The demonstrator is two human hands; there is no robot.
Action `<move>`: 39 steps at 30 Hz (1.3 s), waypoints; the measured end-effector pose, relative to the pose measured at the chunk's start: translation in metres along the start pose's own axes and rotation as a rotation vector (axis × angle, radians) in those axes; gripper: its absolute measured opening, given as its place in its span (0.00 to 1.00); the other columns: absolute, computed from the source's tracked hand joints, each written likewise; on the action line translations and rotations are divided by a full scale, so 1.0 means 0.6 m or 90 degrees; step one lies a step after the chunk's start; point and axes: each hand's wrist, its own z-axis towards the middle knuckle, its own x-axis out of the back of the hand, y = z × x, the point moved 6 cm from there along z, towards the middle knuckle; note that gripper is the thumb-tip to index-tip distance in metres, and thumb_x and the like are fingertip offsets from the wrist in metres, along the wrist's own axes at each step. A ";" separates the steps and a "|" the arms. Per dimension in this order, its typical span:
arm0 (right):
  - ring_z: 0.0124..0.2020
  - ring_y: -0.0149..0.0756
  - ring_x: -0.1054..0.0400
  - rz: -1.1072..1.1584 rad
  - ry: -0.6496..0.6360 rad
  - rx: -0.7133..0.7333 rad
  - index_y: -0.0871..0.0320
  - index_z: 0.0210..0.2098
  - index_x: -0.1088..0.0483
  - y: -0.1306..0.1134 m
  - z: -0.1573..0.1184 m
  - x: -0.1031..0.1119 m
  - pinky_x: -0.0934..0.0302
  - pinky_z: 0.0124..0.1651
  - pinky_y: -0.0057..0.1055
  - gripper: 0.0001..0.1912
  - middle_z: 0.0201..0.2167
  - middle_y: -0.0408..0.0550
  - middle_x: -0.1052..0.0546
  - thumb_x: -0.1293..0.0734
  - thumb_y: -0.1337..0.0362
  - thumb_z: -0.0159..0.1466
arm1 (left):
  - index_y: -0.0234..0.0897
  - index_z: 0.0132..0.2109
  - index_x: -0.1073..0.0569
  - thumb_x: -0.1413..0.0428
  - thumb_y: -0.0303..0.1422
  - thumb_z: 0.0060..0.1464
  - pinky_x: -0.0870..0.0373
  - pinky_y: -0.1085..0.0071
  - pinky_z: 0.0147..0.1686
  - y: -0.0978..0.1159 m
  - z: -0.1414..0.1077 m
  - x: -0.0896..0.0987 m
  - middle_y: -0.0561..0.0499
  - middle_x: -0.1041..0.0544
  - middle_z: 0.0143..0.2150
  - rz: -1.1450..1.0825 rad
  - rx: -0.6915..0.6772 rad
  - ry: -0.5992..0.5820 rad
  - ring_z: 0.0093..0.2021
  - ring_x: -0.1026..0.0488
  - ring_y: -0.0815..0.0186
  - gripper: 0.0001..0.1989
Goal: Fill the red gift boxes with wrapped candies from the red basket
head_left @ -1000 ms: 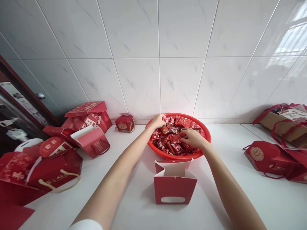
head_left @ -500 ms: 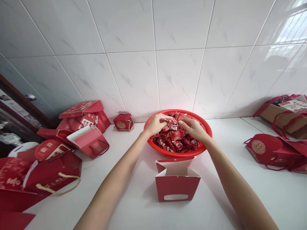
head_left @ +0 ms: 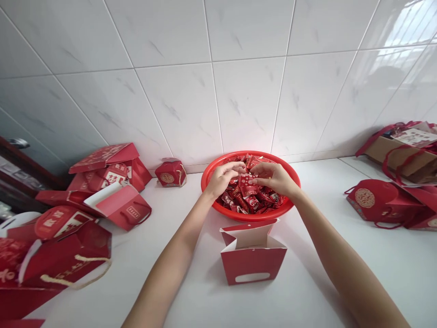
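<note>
A red plastic basket (head_left: 296, 187) heaped with red-wrapped candies (head_left: 253, 202) stands against the wall. Over the heap, my right hand (head_left: 276, 178) pinches a red candy with white dots (head_left: 246, 181) between thumb and fingertips. My left hand (head_left: 221, 178) hovers at the left of that candy, fingers extended towards it and thumb a little apart; I make out nothing held in it. In front of the basket, a red paper box (head_left: 253, 264) with a white oval stands upright, its top open and white inside. The depth of the box is hidden.
Several red gift boxes (head_left: 64, 241) with cord handles crowd the left. A small red box (head_left: 170, 172) stands near the wall. At right are a red box with a round emblem (head_left: 378, 200) and a brown box with red ribbons (head_left: 396, 157). A tiled wall (head_left: 249, 100) closes the back.
The view has shifted slightly. The dotted candy, held between both hands before, now sits lower and nearer in my right fingertips. My left fingers have drawn off it a little.
</note>
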 end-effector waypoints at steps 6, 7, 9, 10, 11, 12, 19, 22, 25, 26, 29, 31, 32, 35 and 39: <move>0.40 0.44 0.22 0.005 0.008 0.016 0.56 0.42 0.22 -0.010 -0.004 -0.001 0.25 0.46 0.44 0.19 0.41 0.52 0.17 0.23 0.51 0.57 | 0.37 0.32 0.17 0.36 0.35 0.53 0.25 0.62 0.53 0.010 -0.002 -0.009 0.47 0.14 0.40 0.061 0.013 0.013 0.46 0.19 0.55 0.06; 0.40 0.45 0.22 0.011 0.005 0.006 0.56 0.45 0.22 -0.009 -0.005 -0.001 0.24 0.46 0.44 0.21 0.41 0.52 0.17 0.24 0.50 0.58 | 0.37 0.31 0.18 0.36 0.33 0.52 0.26 0.63 0.53 0.009 -0.002 -0.004 0.48 0.14 0.38 0.032 0.022 0.054 0.45 0.19 0.56 0.05; 0.41 0.46 0.21 0.012 0.007 -0.013 0.56 0.48 0.23 -0.005 -0.006 0.000 0.24 0.46 0.44 0.23 0.42 0.53 0.17 0.25 0.48 0.60 | 0.37 0.31 0.19 0.36 0.30 0.52 0.26 0.65 0.52 0.002 -0.002 0.013 0.50 0.16 0.34 -0.033 0.041 0.157 0.43 0.19 0.58 0.03; 0.42 0.46 0.20 -0.002 0.013 -0.020 0.56 0.49 0.23 -0.003 -0.007 0.002 0.24 0.46 0.44 0.23 0.42 0.53 0.16 0.27 0.48 0.62 | 0.37 0.31 0.20 0.36 0.30 0.53 0.25 0.66 0.50 -0.003 -0.003 0.023 0.51 0.17 0.33 -0.061 0.049 0.208 0.41 0.20 0.60 0.03; 0.42 0.47 0.20 -0.027 0.023 -0.023 0.57 0.48 0.23 0.001 -0.007 0.005 0.24 0.47 0.44 0.21 0.42 0.54 0.16 0.28 0.48 0.63 | 0.37 0.33 0.22 0.38 0.31 0.55 0.24 0.66 0.48 -0.009 -0.003 0.032 0.52 0.18 0.32 -0.086 0.056 0.253 0.39 0.20 0.61 0.04; 0.43 0.46 0.20 -0.056 0.034 -0.024 0.57 0.47 0.23 0.004 -0.008 0.008 0.24 0.47 0.44 0.19 0.43 0.54 0.16 0.29 0.50 0.64 | 0.37 0.34 0.23 0.40 0.32 0.58 0.23 0.66 0.46 -0.014 -0.003 0.040 0.53 0.19 0.32 -0.110 0.064 0.290 0.36 0.20 0.63 0.05; 0.43 0.43 0.21 -0.245 0.076 -0.037 0.56 0.43 0.21 0.022 0.007 0.020 0.26 0.47 0.38 0.09 0.43 0.50 0.15 0.33 0.64 0.66 | 0.37 0.33 0.30 0.41 0.34 0.59 0.23 0.72 0.35 -0.038 -0.008 0.072 0.56 0.25 0.27 -0.299 0.115 0.450 0.25 0.26 0.72 0.08; 0.41 0.43 0.22 -0.354 0.037 -0.044 0.56 0.42 0.20 0.022 0.045 0.017 0.28 0.47 0.37 0.10 0.41 0.50 0.15 0.34 0.69 0.65 | 0.36 0.30 0.30 0.38 0.32 0.56 0.24 0.72 0.33 -0.035 -0.011 0.069 0.57 0.25 0.26 -0.344 0.123 0.467 0.24 0.28 0.72 0.09; 0.49 0.50 0.24 -0.460 -0.030 -0.032 0.57 0.45 0.20 0.018 0.096 0.001 0.31 0.53 0.42 0.17 0.46 0.55 0.16 0.35 0.77 0.62 | 0.36 0.27 0.29 0.37 0.31 0.53 0.25 0.72 0.32 -0.031 -0.014 0.065 0.57 0.26 0.26 -0.371 0.125 0.472 0.24 0.29 0.72 0.10; 0.53 0.52 0.25 -0.488 -0.059 -0.022 0.57 0.46 0.20 0.018 0.111 -0.008 0.34 0.56 0.43 0.19 0.48 0.56 0.17 0.34 0.79 0.61 | 0.36 0.27 0.29 0.36 0.31 0.52 0.25 0.73 0.31 -0.030 -0.014 0.064 0.57 0.26 0.26 -0.376 0.125 0.471 0.24 0.29 0.72 0.10; 0.59 0.52 0.29 -0.532 -0.143 -0.002 0.54 0.45 0.19 0.025 0.140 -0.036 0.38 0.62 0.44 0.20 0.52 0.54 0.18 0.30 0.80 0.58 | 0.36 0.26 0.29 0.35 0.31 0.50 0.27 0.74 0.31 -0.026 -0.016 0.063 0.57 0.25 0.26 -0.384 0.122 0.468 0.24 0.30 0.72 0.10; 0.58 0.51 0.29 -0.530 -0.169 -0.005 0.55 0.44 0.20 0.037 0.146 -0.047 0.37 0.63 0.46 0.14 0.51 0.54 0.19 0.27 0.75 0.61 | 0.36 0.26 0.29 0.35 0.31 0.49 0.27 0.74 0.30 -0.024 -0.017 0.062 0.57 0.25 0.26 -0.386 0.122 0.466 0.24 0.30 0.72 0.10; 0.57 0.49 0.28 -0.520 -0.171 -0.009 0.56 0.46 0.21 0.044 0.147 -0.048 0.36 0.62 0.47 0.11 0.52 0.54 0.20 0.26 0.71 0.64 | 0.36 0.26 0.29 0.35 0.31 0.49 0.28 0.73 0.30 -0.024 -0.017 0.062 0.57 0.25 0.26 -0.387 0.123 0.464 0.24 0.30 0.72 0.10; 0.52 0.44 0.26 -0.454 -0.140 -0.028 0.58 0.54 0.25 0.066 0.146 -0.044 0.29 0.56 0.47 0.14 0.55 0.53 0.23 0.31 0.58 0.72 | 0.36 0.27 0.28 0.37 0.30 0.50 0.28 0.73 0.29 -0.025 -0.016 0.062 0.56 0.25 0.26 -0.386 0.129 0.460 0.23 0.30 0.72 0.09; 0.40 0.43 0.24 -0.281 -0.055 -0.063 0.59 0.37 0.23 0.087 0.148 -0.034 0.29 0.45 0.40 0.13 0.37 0.50 0.18 0.30 0.55 0.68 | 0.36 0.27 0.28 0.36 0.31 0.50 0.28 0.72 0.30 -0.028 -0.014 0.063 0.56 0.25 0.27 -0.378 0.129 0.456 0.23 0.30 0.72 0.09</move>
